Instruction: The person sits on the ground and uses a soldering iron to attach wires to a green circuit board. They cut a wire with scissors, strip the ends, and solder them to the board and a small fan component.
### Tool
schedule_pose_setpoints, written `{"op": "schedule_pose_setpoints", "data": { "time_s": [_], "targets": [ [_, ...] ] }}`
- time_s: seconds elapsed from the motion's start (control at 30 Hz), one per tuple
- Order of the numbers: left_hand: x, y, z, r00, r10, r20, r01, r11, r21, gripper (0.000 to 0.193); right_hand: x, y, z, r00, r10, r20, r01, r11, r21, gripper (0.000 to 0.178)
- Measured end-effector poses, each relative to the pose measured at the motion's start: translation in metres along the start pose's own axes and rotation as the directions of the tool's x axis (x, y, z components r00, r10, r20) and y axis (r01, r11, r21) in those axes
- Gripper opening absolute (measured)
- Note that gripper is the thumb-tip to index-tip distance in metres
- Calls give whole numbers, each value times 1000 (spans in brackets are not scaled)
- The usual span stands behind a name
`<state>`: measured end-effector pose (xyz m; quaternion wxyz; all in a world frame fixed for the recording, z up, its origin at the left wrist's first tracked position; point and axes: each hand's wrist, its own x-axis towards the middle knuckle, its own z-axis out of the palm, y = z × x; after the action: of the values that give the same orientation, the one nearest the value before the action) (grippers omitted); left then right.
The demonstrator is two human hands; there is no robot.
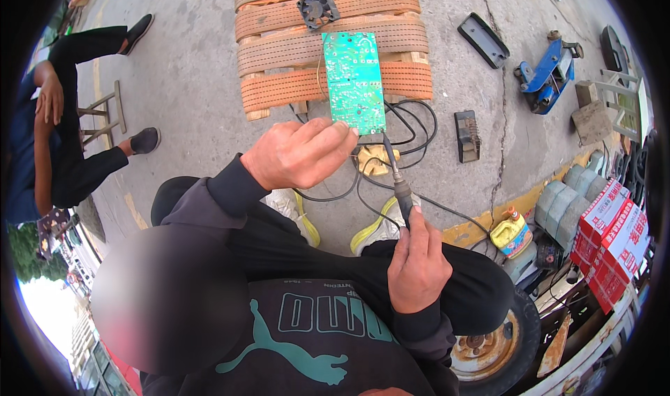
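A green circuit board (pixel 354 82) lies solder side up, its near end reaching past the strapped seat. My left hand (pixel 300 152) is closed, thumb and fingers pinched at the board's near left corner; whether a thin strand is also between them I cannot tell. In my right hand (pixel 420 263) is a soldering iron (pixel 401 187), gripped by its dark handle. Its tip points up at the board's near right corner, touching or very close to it. Beneath the iron's shaft, a yellowish lump (pixel 375 160) rests on the ground among black cables.
A small black fan (pixel 318 9) sits on the orange-strapped seat (pixel 279 85) beyond the board. Rightward on the concrete are black plastic covers (pixel 483 40), a blue jack (pixel 548 75), a yellow jug (pixel 511 234) and a red box (pixel 614 235). Another person (pixel 52 117) sits at left.
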<state>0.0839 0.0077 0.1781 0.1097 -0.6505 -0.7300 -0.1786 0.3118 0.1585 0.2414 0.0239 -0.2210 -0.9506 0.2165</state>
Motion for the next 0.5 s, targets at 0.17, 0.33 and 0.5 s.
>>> {"op": "schedule_pose_setpoints", "data": {
  "time_s": [0.17, 0.33, 0.5],
  "targets": [
    [0, 0, -1, 1000, -3, -5, 3, 1000, 8, 33, 0, -1, -1, 1000, -12, 11, 12, 1000, 7, 41],
    [0, 2, -1, 1000, -11, 2, 11, 1000, 9, 35, -1, 0, -1, 1000, -17, 9, 17, 1000, 5, 40],
    [-1, 1, 0, 1000, -13, 4, 13, 1000, 9, 37, -1, 0, 1, 999, -37, -11, 36, 998, -55, 39]
  ]
}}
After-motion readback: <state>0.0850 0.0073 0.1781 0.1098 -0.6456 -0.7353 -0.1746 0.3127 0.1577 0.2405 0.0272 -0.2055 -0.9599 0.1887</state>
